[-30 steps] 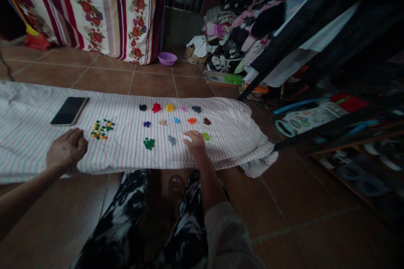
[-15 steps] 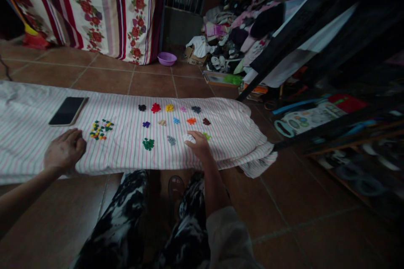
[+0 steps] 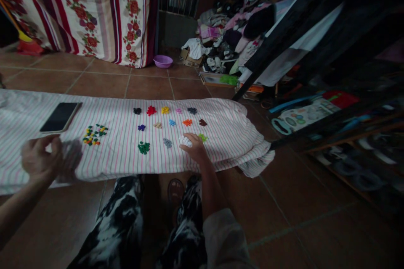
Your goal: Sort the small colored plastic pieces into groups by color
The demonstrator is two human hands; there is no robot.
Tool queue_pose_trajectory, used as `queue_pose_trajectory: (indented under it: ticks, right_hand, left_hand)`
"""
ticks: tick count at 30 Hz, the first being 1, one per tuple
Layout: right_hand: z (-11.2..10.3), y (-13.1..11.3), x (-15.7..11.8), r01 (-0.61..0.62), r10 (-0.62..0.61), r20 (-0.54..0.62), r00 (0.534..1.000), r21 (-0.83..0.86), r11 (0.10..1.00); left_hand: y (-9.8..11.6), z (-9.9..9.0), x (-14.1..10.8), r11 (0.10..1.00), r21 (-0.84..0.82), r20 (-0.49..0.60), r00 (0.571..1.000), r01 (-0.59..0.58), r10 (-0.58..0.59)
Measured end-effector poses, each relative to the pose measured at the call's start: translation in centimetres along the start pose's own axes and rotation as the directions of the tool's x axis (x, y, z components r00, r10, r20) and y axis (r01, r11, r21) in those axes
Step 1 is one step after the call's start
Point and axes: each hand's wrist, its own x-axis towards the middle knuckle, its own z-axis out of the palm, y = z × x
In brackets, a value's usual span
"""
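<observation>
Small coloured pieces lie in separate piles on a striped cloth (image 3: 120, 151). My right hand (image 3: 196, 148) rests at a pile of white pieces (image 3: 185, 140), thumb and forefinger curled about it. Lime green pieces (image 3: 202, 137) lie just beyond that hand, and grey pieces (image 3: 167, 143) and dark green pieces (image 3: 144, 148) to its left. My left hand (image 3: 42, 155) is raised a little over the cloth with its fingers curled in; whatever they may hold is hidden. Near it are a phone (image 3: 59, 117) and a mixed, mostly green and yellow pile (image 3: 94, 135).
Further back on the cloth sit black, red (image 3: 151, 111), yellow, pink, blue, beige, orange and brown piles. A purple basin (image 3: 163, 61) stands on the tiled floor beyond. Heaped clothes (image 3: 227, 38) lie at the back, and a dark post (image 3: 268, 59) slants at the right.
My left hand has lifted off the cloth and moved left, its fingers curled. The right hand stays at the white pieces. The whole view has shifted slightly.
</observation>
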Motion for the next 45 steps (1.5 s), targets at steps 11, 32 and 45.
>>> queue_pose_trajectory:
  ticks: [11,32,45]
  right_hand:
    - [-0.5,1.5,-0.4,0.04,-0.044,0.106,0.993,0.039,0.998]
    - [-2.2,0.7,0.6,-0.024,0.008,0.2,0.98,0.082,0.996]
    - [-3.5,0.0,1.0,0.055,-0.046,0.291,0.955,-0.021,0.998]
  left_hand:
    - [22.7,2.6,-8.4,0.603,-0.724,0.372,0.545,-0.336,0.751]
    - [30.9,8.1,-6.5,0.641,-0.424,0.646,0.282,-0.64,0.71]
    - [30.7,8.1,-6.6,0.7,-0.455,0.672,0.304,-0.55,0.676]
